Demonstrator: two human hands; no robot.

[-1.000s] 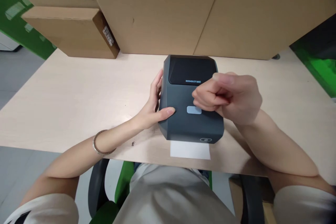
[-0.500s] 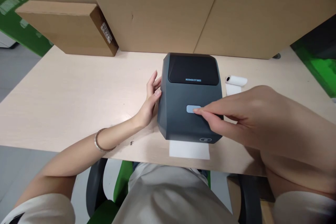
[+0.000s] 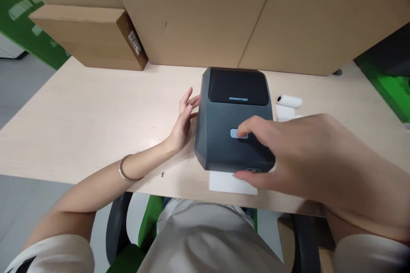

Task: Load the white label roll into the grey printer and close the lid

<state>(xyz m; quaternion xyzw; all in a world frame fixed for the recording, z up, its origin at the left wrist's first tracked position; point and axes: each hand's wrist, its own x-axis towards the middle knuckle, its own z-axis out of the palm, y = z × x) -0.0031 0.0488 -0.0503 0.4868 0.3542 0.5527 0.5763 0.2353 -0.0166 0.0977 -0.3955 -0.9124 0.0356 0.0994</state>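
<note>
A dark grey label printer (image 3: 218, 145) with a black glossy window (image 3: 238, 85) on top stands on the table in front of me. My left hand (image 3: 183, 126) rests against its left side, fingers apart and partly hidden behind the edge. Over the front right of the printer is my right hand (image 3: 288, 149), its index fingertip on the light blue button (image 3: 234, 133). The right thumb is spread away from that finger, by the printer's lower front edge. A blank white label sheet (image 3: 224, 182) sticks out beneath the front.
A small white paper roll (image 3: 290, 101) lies right of the printer, its loose end partly covered by my right hand. Large cardboard boxes (image 3: 198, 21) line the back of the table (image 3: 96, 115). A flatter carton (image 3: 86, 38) stands at the back left.
My right thumb has moved away from the index finger and down toward the printer's front edge. The index fingertip is still on the button. My left hand stays at the printer's side.
</note>
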